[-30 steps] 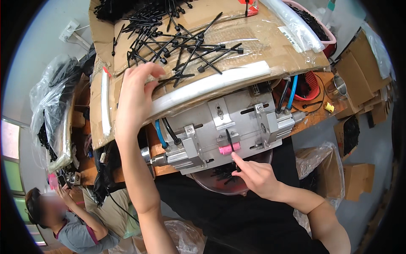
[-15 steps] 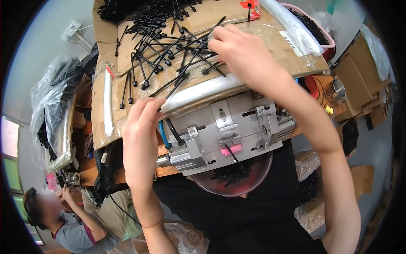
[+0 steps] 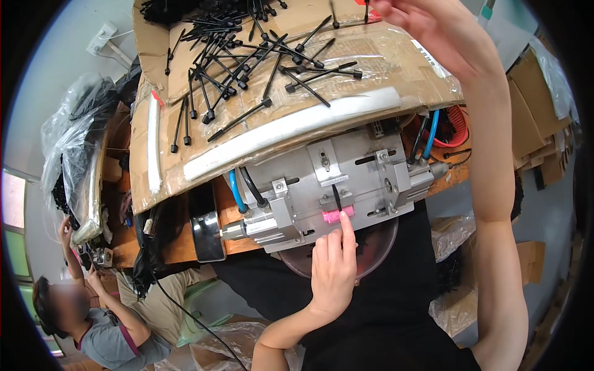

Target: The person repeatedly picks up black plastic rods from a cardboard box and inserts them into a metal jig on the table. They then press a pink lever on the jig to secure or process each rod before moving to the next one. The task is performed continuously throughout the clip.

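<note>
A grey metal fixture sits at the front of the bench, with a pink block on its near face. A short black tie stands in the slot just above the block. My left hand comes up from below with flat, extended fingers, and its index fingertip touches the pink block. My right hand is stretched far over the cardboard tray, which holds several loose black ties. Its fingertips run off the top edge next to one tie, so its grip is hidden.
Blue hoses feed the fixture. A clear bowl sits under it. A red basket and cardboard boxes are at the right, plastic bags at the left. A seated person works at lower left.
My left hand left the fixture's left side and now touches the pink block. My right hand has lifted from the tie pile toward the far top edge.
</note>
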`<move>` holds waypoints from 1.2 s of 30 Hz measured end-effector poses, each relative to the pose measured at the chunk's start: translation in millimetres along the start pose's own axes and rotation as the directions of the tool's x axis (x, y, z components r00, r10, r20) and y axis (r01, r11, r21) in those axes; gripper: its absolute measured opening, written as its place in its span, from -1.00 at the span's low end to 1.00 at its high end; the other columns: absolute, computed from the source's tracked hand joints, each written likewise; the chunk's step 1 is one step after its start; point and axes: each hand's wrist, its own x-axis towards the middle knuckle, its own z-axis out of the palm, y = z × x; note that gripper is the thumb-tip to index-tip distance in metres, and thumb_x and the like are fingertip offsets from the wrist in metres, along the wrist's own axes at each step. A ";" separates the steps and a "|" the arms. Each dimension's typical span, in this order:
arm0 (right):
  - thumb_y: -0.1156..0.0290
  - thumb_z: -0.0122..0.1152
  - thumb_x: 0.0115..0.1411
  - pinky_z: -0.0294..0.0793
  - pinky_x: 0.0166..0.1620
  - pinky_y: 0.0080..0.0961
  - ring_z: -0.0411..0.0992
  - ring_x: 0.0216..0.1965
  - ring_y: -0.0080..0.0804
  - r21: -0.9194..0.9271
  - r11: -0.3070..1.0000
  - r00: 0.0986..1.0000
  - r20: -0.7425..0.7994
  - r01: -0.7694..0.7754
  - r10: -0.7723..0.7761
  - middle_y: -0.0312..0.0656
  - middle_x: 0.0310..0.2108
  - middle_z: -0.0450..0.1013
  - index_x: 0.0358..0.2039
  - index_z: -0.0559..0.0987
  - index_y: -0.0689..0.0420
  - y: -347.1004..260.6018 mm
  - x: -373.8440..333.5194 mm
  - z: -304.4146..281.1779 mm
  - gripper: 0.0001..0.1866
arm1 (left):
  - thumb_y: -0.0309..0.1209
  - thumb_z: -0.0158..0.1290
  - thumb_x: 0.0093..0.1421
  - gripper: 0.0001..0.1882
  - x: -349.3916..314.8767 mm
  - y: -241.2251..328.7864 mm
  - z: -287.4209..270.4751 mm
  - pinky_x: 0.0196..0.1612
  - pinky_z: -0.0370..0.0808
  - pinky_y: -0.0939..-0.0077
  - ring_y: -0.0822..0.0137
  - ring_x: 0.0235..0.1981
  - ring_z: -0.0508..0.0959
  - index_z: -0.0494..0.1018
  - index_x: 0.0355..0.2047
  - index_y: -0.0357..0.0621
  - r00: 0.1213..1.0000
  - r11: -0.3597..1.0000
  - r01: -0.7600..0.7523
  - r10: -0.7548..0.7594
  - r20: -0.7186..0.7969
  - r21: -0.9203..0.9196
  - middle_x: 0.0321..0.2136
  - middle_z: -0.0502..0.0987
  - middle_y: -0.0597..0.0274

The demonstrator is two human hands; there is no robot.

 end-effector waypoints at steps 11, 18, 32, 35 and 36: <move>0.71 0.41 -0.09 0.39 -0.51 -0.47 0.38 -0.58 -0.35 -0.678 0.670 0.951 0.167 0.302 -0.260 -0.13 -0.50 0.45 0.08 0.49 0.30 77.9 -205.6 51.9 -0.37 | -0.57 0.13 0.13 -0.43 50.5 -32.2 -59.4 -0.13 0.41 0.30 0.11 -0.23 0.41 0.33 0.19 -0.25 0.996 0.993 -0.066 0.060 -0.062 -0.100 -0.24 0.42 0.05; 0.65 0.35 -0.02 0.41 -0.48 -0.41 0.39 -0.57 -0.38 -0.719 0.645 0.964 0.232 0.259 -0.128 -0.20 -0.59 0.37 0.18 0.39 0.36 132.0 -240.4 80.9 -0.31 | -0.31 0.13 0.24 -0.75 162.4 -98.4 -84.0 -0.20 0.37 0.29 0.15 -0.34 0.41 0.49 -0.19 -0.23 0.987 0.996 0.091 -0.091 -0.136 -0.003 -0.43 0.38 0.08; 0.41 0.26 0.06 0.48 -0.45 -0.38 0.52 -0.49 -0.32 -0.839 0.152 0.800 0.422 0.523 -0.426 -0.23 -0.42 0.49 -0.15 0.57 0.16 75.8 -97.4 54.6 -0.69 | -0.72 0.26 -0.11 -0.28 2.8 -13.1 -34.9 -0.16 0.43 0.30 0.13 -0.27 0.46 0.39 0.15 -0.31 0.980 0.979 0.012 -0.052 -0.193 -0.205 -0.29 0.50 0.08; 0.42 0.25 0.05 0.48 -0.40 -0.27 0.56 -0.38 -0.15 -0.814 -0.050 0.777 0.568 0.578 -0.270 -0.14 -0.46 0.52 -0.40 0.56 0.16 82.1 -1.0 47.2 -0.89 | -0.69 0.22 -0.04 -0.23 -7.0 -3.6 -10.5 -0.15 0.40 0.29 0.11 -0.25 0.43 0.25 0.24 -0.40 0.998 0.984 0.053 -0.058 -0.025 -0.169 -0.27 0.45 0.07; 0.42 0.26 0.05 0.48 -0.39 -0.25 0.56 -0.36 -0.10 -0.791 -0.067 0.785 0.611 0.608 -0.099 -0.10 -0.48 0.53 -0.46 0.56 0.18 78.1 17.8 41.0 -0.89 | -0.68 0.21 -0.01 -0.23 -6.2 -0.5 -6.9 -0.14 0.39 0.28 0.11 -0.24 0.42 0.22 0.25 -0.40 0.998 0.986 0.058 -0.055 0.027 -0.154 -0.27 0.44 0.08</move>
